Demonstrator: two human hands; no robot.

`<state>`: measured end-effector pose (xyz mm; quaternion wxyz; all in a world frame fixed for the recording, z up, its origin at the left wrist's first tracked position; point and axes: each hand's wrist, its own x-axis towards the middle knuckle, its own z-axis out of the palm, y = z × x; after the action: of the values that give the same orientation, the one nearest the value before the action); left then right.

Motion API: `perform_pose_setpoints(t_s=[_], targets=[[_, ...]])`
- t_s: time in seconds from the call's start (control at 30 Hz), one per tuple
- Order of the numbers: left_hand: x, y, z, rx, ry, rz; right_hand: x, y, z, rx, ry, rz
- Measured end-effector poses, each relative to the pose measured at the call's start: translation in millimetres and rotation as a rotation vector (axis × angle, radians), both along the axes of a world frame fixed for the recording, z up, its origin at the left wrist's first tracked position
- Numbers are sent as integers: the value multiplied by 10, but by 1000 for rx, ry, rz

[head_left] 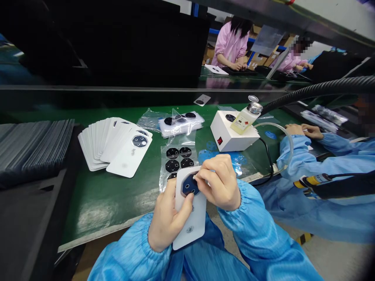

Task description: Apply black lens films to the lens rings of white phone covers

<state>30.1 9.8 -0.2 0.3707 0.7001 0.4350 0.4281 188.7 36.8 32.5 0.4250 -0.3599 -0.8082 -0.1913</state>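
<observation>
My left hand (168, 218) grips a white phone back cover (196, 226) by its left side, thumb lying over the front. Near the cover's top sits a dark blue camera lens plate (187, 186) with several ringed holes. My right hand (219, 181) is closed in a pinch at the plate's upper right edge; whatever is between the fingertips is too small to make out. Just behind the cover lies a clear sheet of black lens stickers (172, 165), partly hidden by it. To the left, a fanned pile of white back covers (96, 146) rests on the green mat.
A white box (234, 134) with a red switch carries a pump bottle (246, 119) of yellowish liquid. Beyond the sheet is a stack of film-wrapped pieces (181, 127). A black rack (38, 148) holds many panels. At right, a co-worker's blue sleeves (336, 156) and a ribbed hose (316, 89) appear.
</observation>
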Motion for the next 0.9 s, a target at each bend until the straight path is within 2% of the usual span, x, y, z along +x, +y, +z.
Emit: perform_pose_setpoints(t_s=[0.13,0.33,0.53,0.6,0.7,0.8,0.9], targets=[[-8,-13,11,7,-4,4,-2,-19,38,-22,20,30],[-20,-27,33,22,-10,6,12,-61,128,-225,97,47],[-63,-35,55,-27,-42,-20,50,-70,169,-273,94,41],[-72,-37,64,-107,-104,-48,66,-78,164,-244,94,49],[-66,-50,100,-341,-318,-91,100,-93,136,-180,41,144],[-46,-68,169,-550,-508,-60,143,-98,99,-162,-37,223],[-39,-77,227,-603,-524,-59,183,-82,93,-127,-110,233]])
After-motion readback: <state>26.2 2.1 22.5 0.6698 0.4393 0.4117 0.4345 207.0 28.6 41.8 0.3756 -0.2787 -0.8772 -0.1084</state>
